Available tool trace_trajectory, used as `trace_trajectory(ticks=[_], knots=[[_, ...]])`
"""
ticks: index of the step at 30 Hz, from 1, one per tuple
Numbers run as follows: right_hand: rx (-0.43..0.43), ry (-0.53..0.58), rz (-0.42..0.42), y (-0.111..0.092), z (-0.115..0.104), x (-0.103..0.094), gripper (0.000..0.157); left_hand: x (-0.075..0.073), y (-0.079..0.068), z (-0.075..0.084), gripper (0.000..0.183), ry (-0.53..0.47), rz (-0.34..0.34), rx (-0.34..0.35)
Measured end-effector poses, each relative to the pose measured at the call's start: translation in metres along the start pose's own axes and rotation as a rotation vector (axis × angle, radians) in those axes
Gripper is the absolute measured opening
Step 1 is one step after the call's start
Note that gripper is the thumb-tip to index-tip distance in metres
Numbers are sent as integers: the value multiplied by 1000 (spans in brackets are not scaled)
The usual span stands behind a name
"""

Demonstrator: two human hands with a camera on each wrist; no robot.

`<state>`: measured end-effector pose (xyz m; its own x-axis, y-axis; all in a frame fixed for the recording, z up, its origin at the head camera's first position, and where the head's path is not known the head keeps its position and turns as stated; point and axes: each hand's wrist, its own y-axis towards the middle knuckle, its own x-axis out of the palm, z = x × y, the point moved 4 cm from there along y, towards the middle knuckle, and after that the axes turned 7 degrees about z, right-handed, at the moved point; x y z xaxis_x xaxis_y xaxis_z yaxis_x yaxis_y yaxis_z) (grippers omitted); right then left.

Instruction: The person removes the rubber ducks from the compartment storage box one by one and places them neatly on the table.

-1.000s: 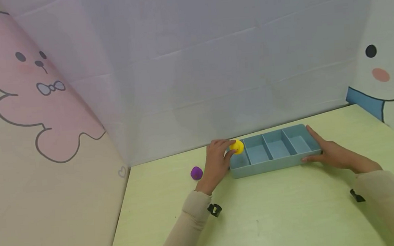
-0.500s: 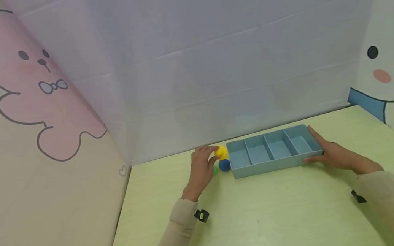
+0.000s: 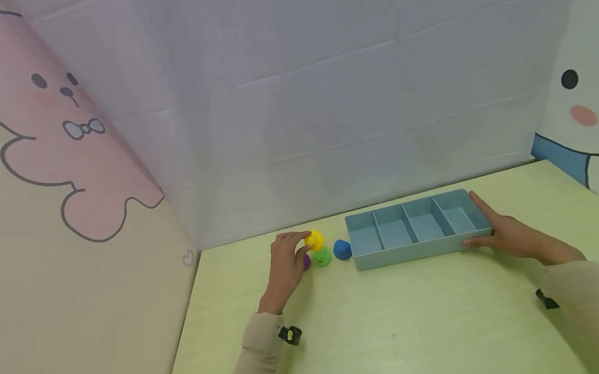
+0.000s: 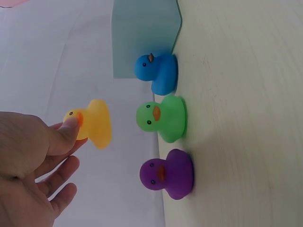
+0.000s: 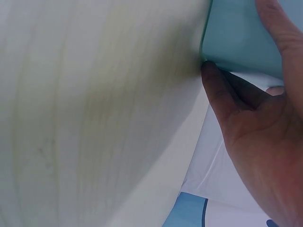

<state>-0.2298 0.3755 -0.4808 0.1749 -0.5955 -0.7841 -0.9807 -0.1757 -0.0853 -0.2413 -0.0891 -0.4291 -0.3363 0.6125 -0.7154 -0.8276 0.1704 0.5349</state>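
My left hand [image 3: 286, 264] pinches a yellow rubber duck [image 4: 98, 125] between thumb and fingers, holding it raised off the table. In the left wrist view, three more rubber ducks sit upright in a row: blue [image 4: 164, 76], green [image 4: 171, 118] and purple [image 4: 180, 175]. The head view shows the purple one partly behind my left hand. A blue-grey tray [image 3: 421, 251] with several compartments stands right of the blue duck; no duck shows inside. At its right end my right hand [image 3: 514, 237] grips the corner, thumb along the front wall and fingers round the end.
The pale yellow-green table [image 3: 382, 326] meets a whitish cloth wall [image 3: 294, 106] close behind the tray. On the left stands a side panel [image 3: 77, 283] with a pink cartoon bear; another cartoon panel [image 3: 589, 149] is at the right.
My left hand has carried the yellow duck leftward from over the tray's left compartment to above the green duck. The blue and green ducks have come into sight. My right hand stays at the tray.
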Motion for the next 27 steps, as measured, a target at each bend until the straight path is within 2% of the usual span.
trace_trajectory(ticks=[19,27], knots=[[5,16,-4,0,2,1,129,-27,-24,-48,29,43,81,-51],[11,23,-6,-1,-1,0,129,-29,-33,-67,28,84,64,-99]])
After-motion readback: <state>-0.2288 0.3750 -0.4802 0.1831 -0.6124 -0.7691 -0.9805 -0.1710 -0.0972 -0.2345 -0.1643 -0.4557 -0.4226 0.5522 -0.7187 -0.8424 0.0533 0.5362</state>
